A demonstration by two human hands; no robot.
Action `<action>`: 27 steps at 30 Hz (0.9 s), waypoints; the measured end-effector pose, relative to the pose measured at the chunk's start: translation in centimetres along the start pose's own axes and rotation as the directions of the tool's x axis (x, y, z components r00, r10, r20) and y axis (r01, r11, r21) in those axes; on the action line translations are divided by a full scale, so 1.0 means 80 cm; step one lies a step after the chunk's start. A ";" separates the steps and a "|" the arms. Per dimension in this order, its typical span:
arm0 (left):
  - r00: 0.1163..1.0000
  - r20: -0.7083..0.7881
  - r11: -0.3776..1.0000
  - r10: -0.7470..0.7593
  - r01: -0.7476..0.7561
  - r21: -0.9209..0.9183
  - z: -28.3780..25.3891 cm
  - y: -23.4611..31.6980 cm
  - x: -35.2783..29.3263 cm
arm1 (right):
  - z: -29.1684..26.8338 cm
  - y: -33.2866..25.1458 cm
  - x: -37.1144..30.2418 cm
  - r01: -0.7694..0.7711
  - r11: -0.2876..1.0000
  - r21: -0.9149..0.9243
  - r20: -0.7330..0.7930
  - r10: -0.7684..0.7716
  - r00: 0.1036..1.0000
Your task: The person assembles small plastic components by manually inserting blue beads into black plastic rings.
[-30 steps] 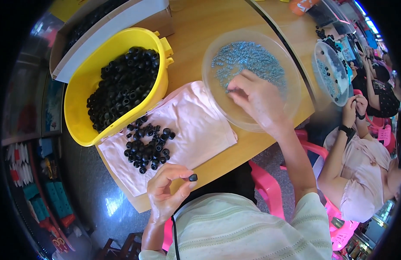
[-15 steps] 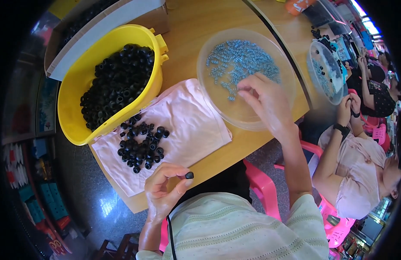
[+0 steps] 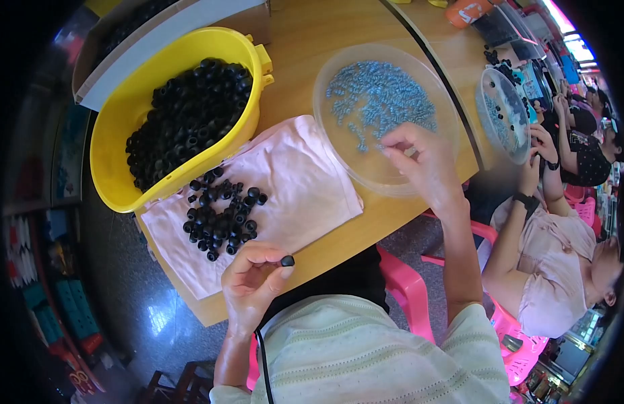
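My left hand (image 3: 250, 286) pinches a small black rubber cap (image 3: 287, 260) between thumb and forefinger, just off the table's near edge. Over the near right part of a shallow clear round tray (image 3: 346, 172), my right hand (image 3: 426, 165) has its thumb and forefinger together. A tiny bluish bit shows at those fingertips, apparently one of the small blue springs (image 3: 372, 94) spread in the tray. A loose pile of black caps (image 3: 217, 219) lies on a pink cloth (image 3: 305, 182) beyond my left hand.
A yellow tub (image 3: 110, 168) full of black caps stands at the far left, before a cardboard box (image 3: 150, 47). To the right, a co-worker (image 3: 548, 269) sits with both hands by another round tray (image 3: 490, 114). Pink chairs (image 3: 403, 286) stand close to the table (image 3: 312, 27).
My right hand has drawn slightly right and nearer, its fingertips leaving the springs. My left hand still holds the cap. The whole view has shifted a little.
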State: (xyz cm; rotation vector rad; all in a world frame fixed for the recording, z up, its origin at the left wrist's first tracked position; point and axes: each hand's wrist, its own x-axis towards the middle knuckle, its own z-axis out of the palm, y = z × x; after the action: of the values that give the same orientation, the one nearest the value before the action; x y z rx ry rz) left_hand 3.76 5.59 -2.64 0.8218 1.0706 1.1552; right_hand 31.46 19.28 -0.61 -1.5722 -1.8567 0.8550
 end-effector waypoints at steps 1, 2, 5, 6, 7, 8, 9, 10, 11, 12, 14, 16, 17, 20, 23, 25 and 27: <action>1.000 -0.003 1.000 0.001 -0.001 -0.003 0.000 0.000 0.001 | 0.000 -0.001 -0.001 0.002 1.000 -0.002 0.003 -0.002 1.000; 1.000 -0.024 1.000 0.013 -0.013 -0.007 0.002 0.000 0.002 | 0.001 -0.002 -0.002 -0.021 0.999 0.024 -0.012 0.022 1.000; 0.999 -0.044 0.999 0.029 -0.030 -0.011 0.000 0.000 0.002 | -0.001 -0.010 -0.005 -0.030 0.999 0.012 -0.004 0.030 1.000; 0.999 -0.043 0.999 0.032 -0.032 -0.009 -0.001 0.000 0.001 | -0.001 -0.012 -0.006 -0.016 1.000 -0.024 0.017 0.016 1.000; 0.998 -0.045 0.999 0.031 -0.032 -0.011 -0.001 0.000 0.000 | -0.002 -0.012 -0.007 -0.015 1.000 -0.026 0.020 0.015 1.000; 0.998 -0.049 0.999 0.031 -0.032 -0.013 -0.001 -0.001 -0.001 | -0.003 -0.012 -0.007 -0.041 0.998 0.036 0.029 0.040 0.999; 0.998 -0.053 0.999 0.031 -0.032 -0.015 -0.001 -0.001 -0.002 | -0.003 -0.010 -0.008 -0.069 0.993 0.099 0.040 0.065 0.997; 0.998 -0.054 0.999 0.031 -0.032 -0.016 0.000 0.000 -0.001 | -0.005 -0.008 -0.008 -0.069 0.993 0.097 0.041 0.065 0.997; 0.998 -0.057 0.999 0.019 -0.021 -0.028 0.001 0.001 -0.001 | -0.006 -0.006 -0.008 -0.036 0.999 0.041 0.010 0.035 0.999; 0.998 -0.060 0.999 0.007 -0.009 -0.040 0.001 0.001 -0.001 | -0.006 -0.005 -0.008 -0.004 1.000 -0.015 -0.019 0.004 1.000; 0.998 -0.064 0.999 0.013 -0.016 -0.040 -0.002 -0.001 -0.002 | -0.005 -0.008 -0.009 0.000 1.000 0.002 -0.015 0.000 1.000; 0.997 -0.074 0.999 0.017 -0.020 -0.037 -0.003 -0.002 -0.003 | -0.003 -0.016 -0.012 0.004 1.000 0.023 -0.004 -0.004 1.000; 0.997 -0.077 0.998 0.011 -0.015 -0.054 -0.003 0.000 -0.004 | -0.002 -0.030 -0.017 -0.038 0.994 0.104 0.008 0.038 0.999; 0.998 -0.054 0.988 -0.018 0.009 -0.157 -0.004 0.005 -0.003 | 0.014 -0.071 -0.039 0.010 0.984 0.178 0.056 -0.020 0.998; 0.999 -0.017 0.964 -0.047 0.041 -0.261 -0.004 0.006 -0.001 | 0.043 -0.098 -0.056 0.122 0.961 0.250 0.162 -0.166 0.973; 0.999 0.022 0.949 -0.044 0.049 -0.312 -0.006 0.004 0.000 | 0.066 -0.106 -0.061 0.257 0.921 0.292 0.172 -0.315 0.933; 0.999 0.009 0.958 -0.044 0.044 -0.285 -0.006 0.006 -0.002 | 0.079 -0.107 -0.063 0.327 0.903 0.278 0.153 -0.377 0.913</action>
State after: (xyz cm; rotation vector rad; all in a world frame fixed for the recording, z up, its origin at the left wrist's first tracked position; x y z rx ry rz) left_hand 3.12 5.56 -2.32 0.5696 0.8894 1.2358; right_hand 22.05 12.65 1.79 -0.9835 -2.0041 1.0573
